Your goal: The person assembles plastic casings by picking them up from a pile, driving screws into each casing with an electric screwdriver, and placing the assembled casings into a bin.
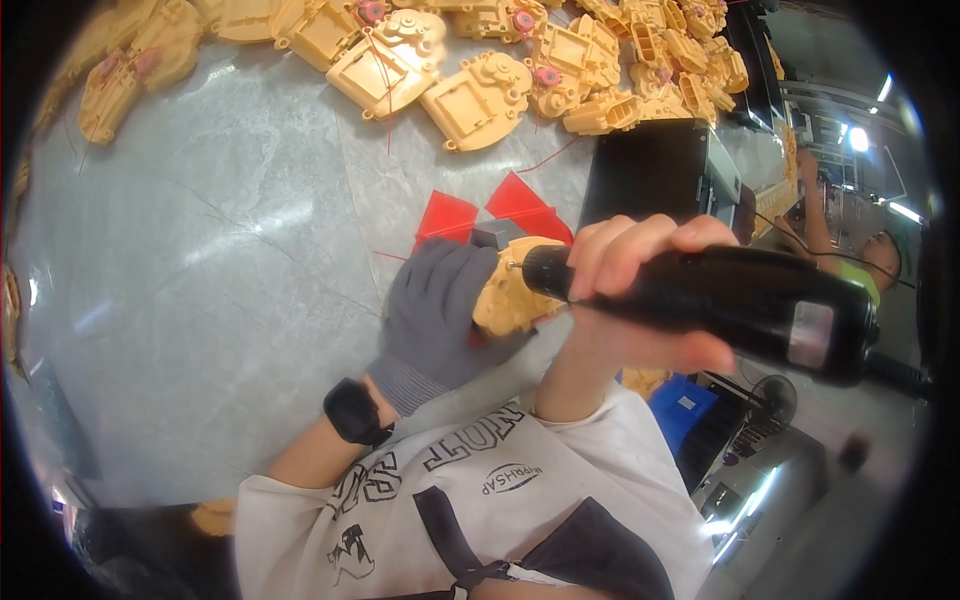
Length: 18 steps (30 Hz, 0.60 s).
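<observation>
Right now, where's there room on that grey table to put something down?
The biggest bare patch is the grey tabletop left of the gloved left hand, nearer than the scattered yellow parts. A smaller gap lies between those parts and the red pieces, with thin red wires reaching in. It's crowded along the far side and by the black box.

A fan [774,401] stands near a blue object [686,412], with ceiling lights [858,139] shining.

Dark block letters [472,440] cross the shirt [590,460], with smaller print at an oval mark [512,479]; the driver [740,285] bears a pale label [810,333], unreadable.
</observation>
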Each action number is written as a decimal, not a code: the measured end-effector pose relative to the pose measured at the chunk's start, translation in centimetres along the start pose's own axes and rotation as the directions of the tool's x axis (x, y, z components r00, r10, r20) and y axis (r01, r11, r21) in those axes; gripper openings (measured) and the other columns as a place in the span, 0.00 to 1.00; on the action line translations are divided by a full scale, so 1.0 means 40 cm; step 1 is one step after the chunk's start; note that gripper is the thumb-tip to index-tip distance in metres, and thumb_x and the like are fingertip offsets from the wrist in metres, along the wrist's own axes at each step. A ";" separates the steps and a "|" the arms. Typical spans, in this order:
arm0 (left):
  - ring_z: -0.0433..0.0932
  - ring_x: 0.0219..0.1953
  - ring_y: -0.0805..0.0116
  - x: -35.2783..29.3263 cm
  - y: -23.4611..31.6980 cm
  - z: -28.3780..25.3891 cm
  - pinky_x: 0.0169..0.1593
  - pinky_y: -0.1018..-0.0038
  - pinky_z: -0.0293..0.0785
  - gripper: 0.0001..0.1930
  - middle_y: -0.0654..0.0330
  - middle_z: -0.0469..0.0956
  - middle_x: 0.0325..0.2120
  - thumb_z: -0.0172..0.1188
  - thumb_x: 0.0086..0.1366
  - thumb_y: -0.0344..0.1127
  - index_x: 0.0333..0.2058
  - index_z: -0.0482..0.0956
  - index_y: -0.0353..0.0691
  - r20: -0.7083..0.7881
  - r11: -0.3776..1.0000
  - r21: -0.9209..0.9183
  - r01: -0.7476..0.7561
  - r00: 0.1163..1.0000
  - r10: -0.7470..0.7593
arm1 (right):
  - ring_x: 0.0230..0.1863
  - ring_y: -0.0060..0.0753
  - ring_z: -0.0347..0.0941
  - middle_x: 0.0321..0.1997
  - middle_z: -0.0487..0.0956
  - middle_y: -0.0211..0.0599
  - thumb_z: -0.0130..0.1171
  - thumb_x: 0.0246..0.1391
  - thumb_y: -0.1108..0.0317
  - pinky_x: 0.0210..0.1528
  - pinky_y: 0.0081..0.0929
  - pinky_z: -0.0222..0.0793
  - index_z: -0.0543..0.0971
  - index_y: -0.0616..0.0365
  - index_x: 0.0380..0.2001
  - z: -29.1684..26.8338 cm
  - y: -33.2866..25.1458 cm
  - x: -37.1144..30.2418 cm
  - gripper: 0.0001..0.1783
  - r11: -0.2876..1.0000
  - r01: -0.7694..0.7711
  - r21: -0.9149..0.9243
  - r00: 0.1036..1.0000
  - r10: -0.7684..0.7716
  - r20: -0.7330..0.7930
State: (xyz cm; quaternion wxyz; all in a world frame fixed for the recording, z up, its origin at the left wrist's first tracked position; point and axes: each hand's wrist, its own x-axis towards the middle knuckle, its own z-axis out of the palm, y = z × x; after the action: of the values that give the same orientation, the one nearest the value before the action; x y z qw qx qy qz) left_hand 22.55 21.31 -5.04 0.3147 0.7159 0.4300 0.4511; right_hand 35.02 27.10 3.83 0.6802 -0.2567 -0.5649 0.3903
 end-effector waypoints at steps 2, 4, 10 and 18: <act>0.70 0.45 0.50 0.008 0.006 -0.009 0.51 0.56 0.65 0.41 0.50 0.71 0.42 0.72 0.34 0.41 0.49 0.65 0.35 0.005 1.000 0.007 -0.006 1.000 0.006 | 0.12 0.27 0.66 0.17 0.69 0.33 0.50 0.39 0.26 0.15 0.23 0.62 0.63 0.56 0.40 0.008 0.001 0.000 0.42 0.998 -0.069 0.010 0.998 0.069 0.009; 0.69 0.45 0.50 0.012 0.010 -0.017 0.51 0.56 0.65 0.41 0.49 0.71 0.42 0.72 0.34 0.41 0.49 0.65 0.34 0.000 0.999 0.021 -0.025 1.000 0.025 | 0.12 0.26 0.65 0.17 0.69 0.33 0.51 0.39 0.27 0.16 0.23 0.62 0.63 0.56 0.39 0.032 -0.010 0.005 0.42 0.962 -0.256 -0.100 0.962 0.242 -0.127; 0.69 0.45 0.48 0.010 0.015 -0.010 0.52 0.58 0.64 0.35 0.48 0.72 0.41 0.66 0.44 0.42 0.50 0.65 0.32 0.032 1.000 0.022 -0.012 0.999 0.011 | 0.13 0.27 0.63 0.17 0.68 0.32 0.50 0.41 0.27 0.17 0.22 0.61 0.62 0.56 0.42 0.021 -0.007 -0.024 0.42 0.968 -0.221 -0.116 0.965 0.200 -0.172; 0.72 0.39 0.55 0.038 0.034 0.001 0.43 0.66 0.69 0.25 0.51 0.74 0.35 0.61 0.50 0.44 0.43 0.71 0.33 0.091 0.946 0.135 0.294 0.947 -0.307 | 0.14 0.27 0.65 0.17 0.70 0.32 0.49 0.44 0.30 0.20 0.24 0.61 0.68 0.56 0.42 -0.071 -0.140 -0.038 0.39 0.973 -0.023 0.231 0.856 0.139 -0.498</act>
State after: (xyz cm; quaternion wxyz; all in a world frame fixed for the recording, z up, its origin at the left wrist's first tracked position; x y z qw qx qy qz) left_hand 23.39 22.10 -3.36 0.3597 0.6834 0.5423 0.3308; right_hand 39.04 22.95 6.73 0.8123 -0.2990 -0.3068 0.3957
